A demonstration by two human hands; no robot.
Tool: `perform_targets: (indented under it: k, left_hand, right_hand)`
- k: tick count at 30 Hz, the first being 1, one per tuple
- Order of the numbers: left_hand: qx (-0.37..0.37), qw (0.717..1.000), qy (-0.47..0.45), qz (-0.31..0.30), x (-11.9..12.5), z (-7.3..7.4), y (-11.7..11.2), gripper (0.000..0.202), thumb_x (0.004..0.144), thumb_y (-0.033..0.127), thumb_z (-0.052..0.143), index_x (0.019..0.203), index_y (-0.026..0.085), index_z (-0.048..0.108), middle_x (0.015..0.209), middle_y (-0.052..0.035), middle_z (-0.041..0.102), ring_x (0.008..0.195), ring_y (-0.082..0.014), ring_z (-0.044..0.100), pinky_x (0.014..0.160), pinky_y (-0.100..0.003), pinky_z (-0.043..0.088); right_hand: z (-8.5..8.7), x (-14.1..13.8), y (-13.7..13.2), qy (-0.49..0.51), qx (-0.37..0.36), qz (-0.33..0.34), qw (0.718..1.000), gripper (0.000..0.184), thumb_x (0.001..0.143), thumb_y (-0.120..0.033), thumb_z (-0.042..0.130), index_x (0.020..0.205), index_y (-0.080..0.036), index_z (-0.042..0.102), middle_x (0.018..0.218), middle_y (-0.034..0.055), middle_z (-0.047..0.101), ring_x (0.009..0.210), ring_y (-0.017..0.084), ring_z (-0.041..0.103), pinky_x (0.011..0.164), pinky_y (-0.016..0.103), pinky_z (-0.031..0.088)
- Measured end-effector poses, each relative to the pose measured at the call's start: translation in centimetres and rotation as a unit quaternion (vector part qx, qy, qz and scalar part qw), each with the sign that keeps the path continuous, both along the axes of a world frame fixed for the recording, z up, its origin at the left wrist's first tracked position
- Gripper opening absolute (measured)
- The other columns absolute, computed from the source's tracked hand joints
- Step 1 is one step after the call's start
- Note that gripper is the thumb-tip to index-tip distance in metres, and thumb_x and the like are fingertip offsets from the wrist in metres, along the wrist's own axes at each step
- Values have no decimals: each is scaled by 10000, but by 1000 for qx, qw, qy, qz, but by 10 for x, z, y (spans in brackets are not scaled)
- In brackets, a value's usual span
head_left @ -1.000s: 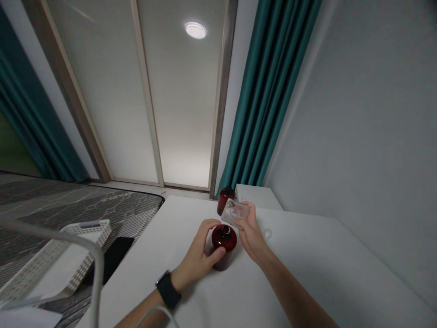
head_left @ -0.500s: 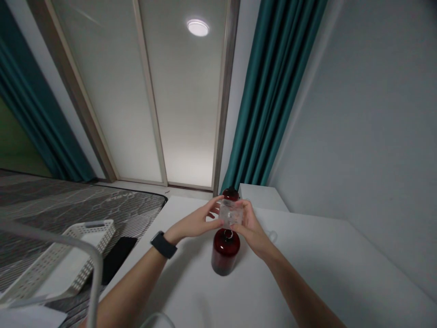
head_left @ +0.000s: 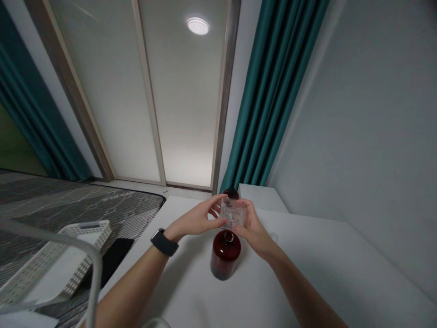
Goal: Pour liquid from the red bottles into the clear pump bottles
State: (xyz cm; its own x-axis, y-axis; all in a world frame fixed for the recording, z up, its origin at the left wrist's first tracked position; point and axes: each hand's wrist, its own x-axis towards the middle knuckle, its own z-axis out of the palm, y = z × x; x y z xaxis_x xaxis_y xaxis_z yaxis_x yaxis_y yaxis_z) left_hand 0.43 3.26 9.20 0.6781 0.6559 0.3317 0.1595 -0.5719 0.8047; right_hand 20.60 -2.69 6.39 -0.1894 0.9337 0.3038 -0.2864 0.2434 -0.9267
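Observation:
A clear glass bottle (head_left: 232,214) is held up between both hands above a dark red bottle (head_left: 224,255) that stands open-necked on the white table (head_left: 307,273). My left hand (head_left: 198,219), with a dark watch on the wrist, grips the clear bottle's left side. My right hand (head_left: 254,228) wraps round its right side. A second dark red bottle (head_left: 232,192) stands farther back, mostly hidden behind the clear one.
A white step or box (head_left: 262,198) sits at the table's far end by the teal curtain (head_left: 273,100). To the left lie a white perforated basket (head_left: 58,262) and a black flat object (head_left: 114,259) on a grey mattress. A white tube (head_left: 68,246) arcs across the lower left.
My left hand let go of the red bottle on the table and rose to the clear bottle, which both hands now hold above the red bottle's neck.

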Motion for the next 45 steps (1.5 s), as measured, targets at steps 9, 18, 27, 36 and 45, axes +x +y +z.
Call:
perform_targets:
  k: [9, 18, 27, 36, 45]
  left_hand:
    - [-12, 1000, 9, 9, -2, 6, -6, 635, 849, 276, 701, 1420, 219, 428, 1247, -128, 614, 1016, -238, 629, 839, -414, 573]
    - [27, 998, 56, 4, -9, 15, -11, 759, 819, 275, 718, 1479, 257, 343, 1374, -143, 556, 1104, -272, 609, 775, -382, 586]
    - [52, 996, 72, 4, -11, 22, -15, 762, 821, 241, 689, 1490, 228, 324, 1370, -139, 572, 1108, -256, 617, 770, -351, 574]
    - [86, 995, 49, -1, -8, 25, -15, 728, 817, 237, 691, 1470, 225, 369, 1379, -143, 569, 1118, -271, 621, 927, -451, 548]
    - [92, 994, 66, 8, -10, 24, -15, 739, 821, 268, 704, 1473, 253, 358, 1483, -129, 479, 1262, -304, 545, 938, -443, 540]
  right_hand:
    - [10, 14, -2, -102, 48, -37, 993, 482, 817, -357, 752, 1275, -319, 609, 1348, 52, 539, 1291, 269, 513, 1134, 478, 375]
    - [13, 13, -7, -121, 55, -53, 990, 507, 754, -283, 801, 1234, -327, 641, 1320, 54, 506, 1310, 265, 478, 1151, 496, 357]
    - [16, 14, -9, -156, 70, -62, 983, 499, 778, -235, 763, 1247, -341, 630, 1356, 53, 457, 1323, 244, 454, 1158, 480, 352]
    - [20, 13, -12, -157, 73, -72, 982, 501, 750, -227, 780, 1221, -337, 650, 1366, 52, 463, 1380, 260, 406, 1185, 490, 303]
    - [25, 14, -15, -183, 94, -78, 976, 500, 769, -201, 753, 1238, -332, 640, 1387, 63, 446, 1412, 269, 363, 1187, 501, 292]
